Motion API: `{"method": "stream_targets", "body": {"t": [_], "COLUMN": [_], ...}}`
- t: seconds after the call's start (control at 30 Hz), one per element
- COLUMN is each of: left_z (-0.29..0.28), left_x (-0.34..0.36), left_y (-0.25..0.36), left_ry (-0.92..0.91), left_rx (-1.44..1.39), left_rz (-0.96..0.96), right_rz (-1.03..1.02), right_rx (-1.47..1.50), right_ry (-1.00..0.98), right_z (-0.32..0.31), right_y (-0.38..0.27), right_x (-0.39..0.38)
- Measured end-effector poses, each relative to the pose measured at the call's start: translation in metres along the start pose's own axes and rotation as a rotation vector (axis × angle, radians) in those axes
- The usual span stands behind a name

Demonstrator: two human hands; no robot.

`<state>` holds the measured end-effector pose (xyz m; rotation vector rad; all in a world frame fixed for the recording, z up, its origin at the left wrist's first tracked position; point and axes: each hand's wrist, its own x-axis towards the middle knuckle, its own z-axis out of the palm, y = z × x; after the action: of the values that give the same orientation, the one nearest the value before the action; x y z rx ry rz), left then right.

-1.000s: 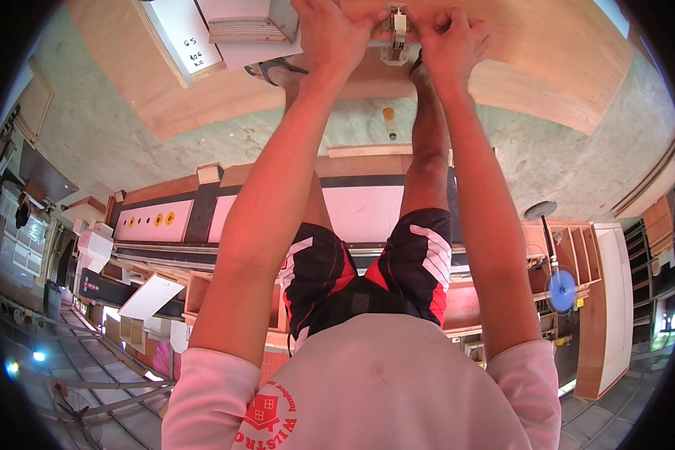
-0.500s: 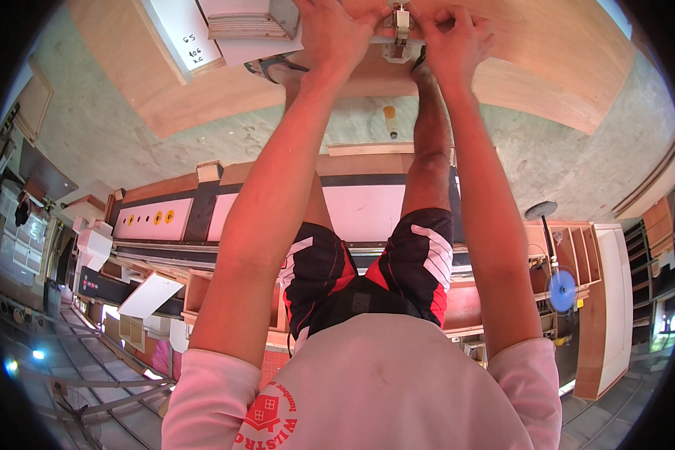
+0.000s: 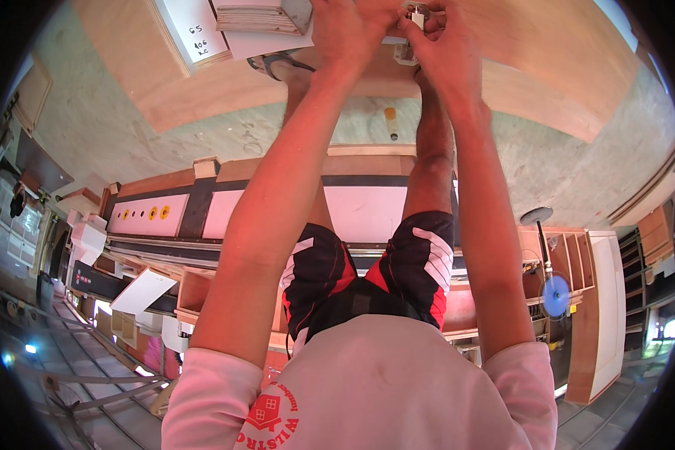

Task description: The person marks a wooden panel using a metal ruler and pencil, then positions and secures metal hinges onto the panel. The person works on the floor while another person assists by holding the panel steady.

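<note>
A metal cabinet hinge (image 3: 406, 54) with a light-coloured arm is at the top of the view, by the edge of a wooden board (image 3: 389, 39). My right hand (image 3: 450, 56) is closed on the hinge, its thumb and fingers bent around the upper part. My left hand (image 3: 349, 34) is just left of the hinge, with its thumb stretched toward it. The left fingers are curled at the board and partly cut off by the upper edge, so what they grip is hidden.
Large plywood sheets (image 3: 555, 90) spread around the hands. Left of them lie stacked wooden pieces (image 3: 259, 20) and a white panel with handwriting (image 3: 191, 34). A small yellow-capped bottle (image 3: 391, 124) is on the floor (image 3: 277, 124). Behind me stands a long workbench (image 3: 146, 215) and a blue fan (image 3: 556, 295).
My right hand has moved left and closed over the upper part of the hinge, which was more exposed before. The view has shifted slightly; my left hand stays beside the hinge.
</note>
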<state>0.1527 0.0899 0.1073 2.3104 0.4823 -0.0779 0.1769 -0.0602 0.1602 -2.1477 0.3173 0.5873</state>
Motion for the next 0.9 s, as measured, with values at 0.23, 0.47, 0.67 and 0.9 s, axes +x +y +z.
{"method": "stream_targets", "body": {"t": [0.23, 0.47, 0.67, 0.9], "left_z": [-0.01, -0.081, -0.075, -0.081], "left_x": [-0.006, -0.069, -0.067, -0.055], "left_y": [0.011, 0.044, 0.044, 0.054], "left_ry": [-0.081, -0.363, -0.405, -0.479], "left_rx": [-0.226, -0.61, -0.743, -0.882], "left_rz": [-0.16, -0.093, -0.133, -0.083], "right_rz": [0.195, 0.351, 0.349, 0.093], "right_rx": [0.235, 0.954, 0.919, 0.399], "right_ry": [-0.13, 0.006, 0.007, 0.045], "right_z": [-0.029, -0.049, -0.056, -0.078], "right_y": [0.02, 0.005, -0.003, 0.006], "right_x": [-0.002, -0.075, -0.134, -0.159]}}
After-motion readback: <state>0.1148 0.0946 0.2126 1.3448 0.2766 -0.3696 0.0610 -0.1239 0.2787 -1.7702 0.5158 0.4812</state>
